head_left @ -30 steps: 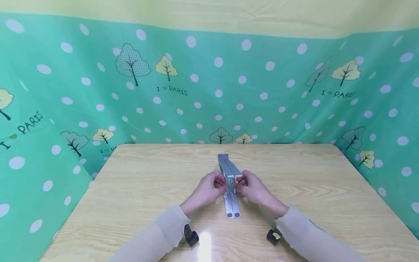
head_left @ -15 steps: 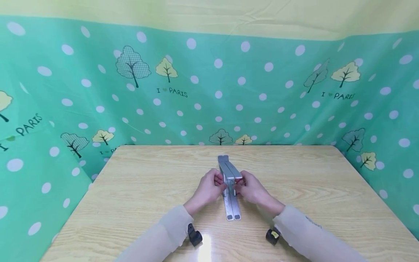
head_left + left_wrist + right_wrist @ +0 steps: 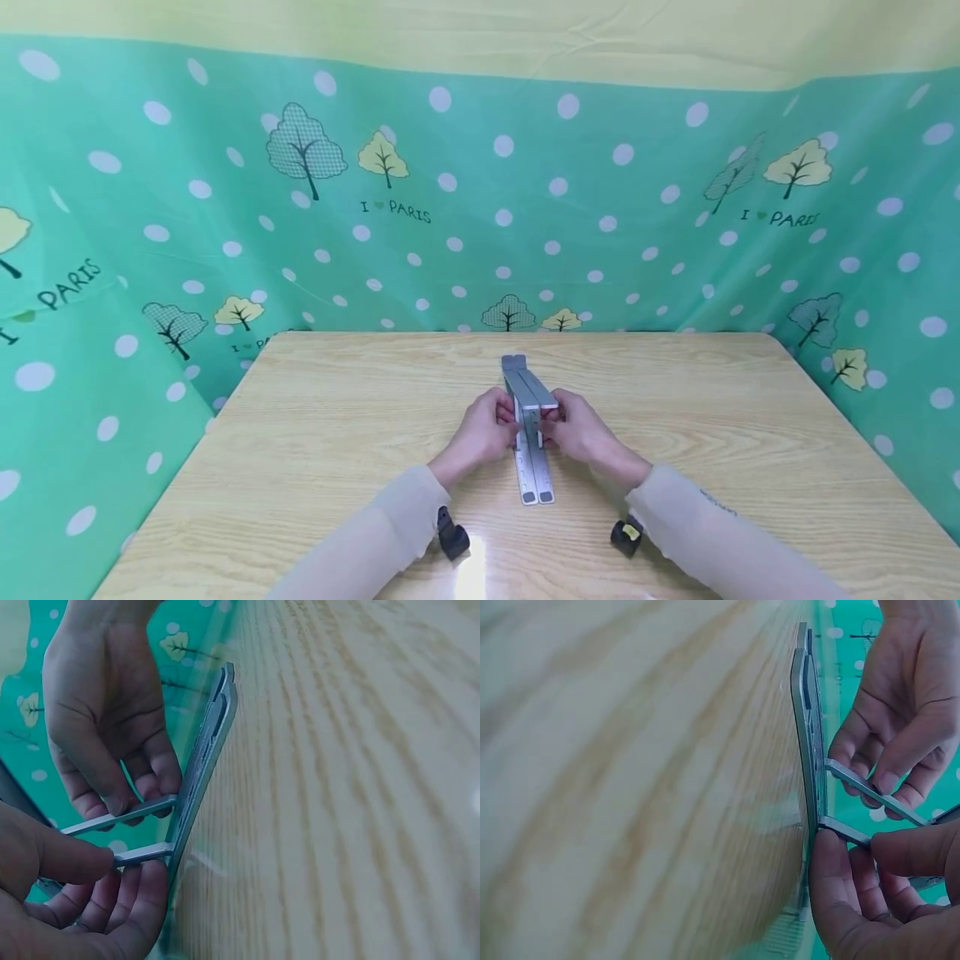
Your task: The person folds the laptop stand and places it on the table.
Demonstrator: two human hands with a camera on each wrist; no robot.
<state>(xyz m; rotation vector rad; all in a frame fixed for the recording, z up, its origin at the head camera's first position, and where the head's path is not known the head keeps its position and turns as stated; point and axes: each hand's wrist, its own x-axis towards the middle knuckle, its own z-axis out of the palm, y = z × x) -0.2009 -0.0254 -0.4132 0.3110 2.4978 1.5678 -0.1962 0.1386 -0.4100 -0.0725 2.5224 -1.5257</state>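
Observation:
A grey metal folding laptop stand (image 3: 534, 392) is partly unfolded at mid-table, its upper arms raised above the base rails (image 3: 534, 479). From the left, my left hand (image 3: 482, 427) pinches one of its short support legs between thumb and fingers; this leg (image 3: 142, 855) shows in the left wrist view. Opposite it, my right hand (image 3: 585, 432) pinches the other support leg (image 3: 846, 829), seen in the right wrist view. Both legs meet the base rails, which lie along the tabletop. The fingers partly hide the legs' upper ends.
The stand rests on a light wood-grain table (image 3: 360, 400). Behind and beside the table hangs a green polka-dot curtain (image 3: 465, 192) with printed trees. A small black camera (image 3: 453, 537) is strapped at the left wrist, another camera (image 3: 626, 537) at the right.
My left forearm has shifted slightly to the right. Both hands keep their hold on the laptop stand's legs, and the stand looks much the same.

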